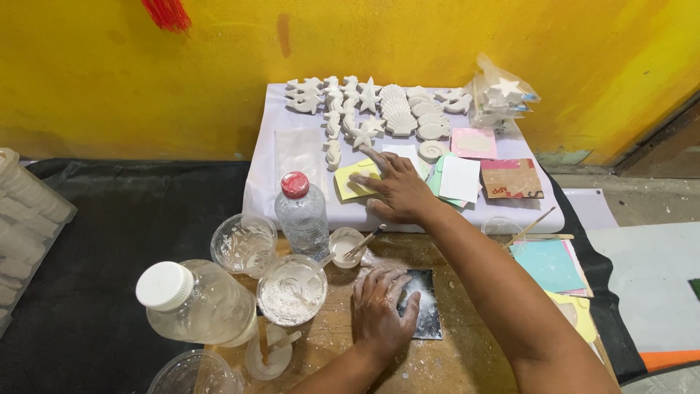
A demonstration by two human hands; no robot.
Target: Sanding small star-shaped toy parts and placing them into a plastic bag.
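Note:
My left hand (380,310) rests flat on a small dark tile (425,315) dusted with white powder, on the wooden board. My right hand (394,187) reaches forward onto the white-covered platform, its fingers spread over a yellow paper (350,180) beside green and white paper squares (459,179). It grips nothing. Just beyond lie several white plaster casts (386,109): seahorses, starfish, shells and dolphins.
Near my left hand stand a cup of white powder (293,290), a small cup with a stick (347,244), a red-capped water bottle (301,213), a large white-capped jar (193,300) and plastic cups (243,244). Coloured sheets (550,264) lie right; a bag of casts (501,95) sits behind.

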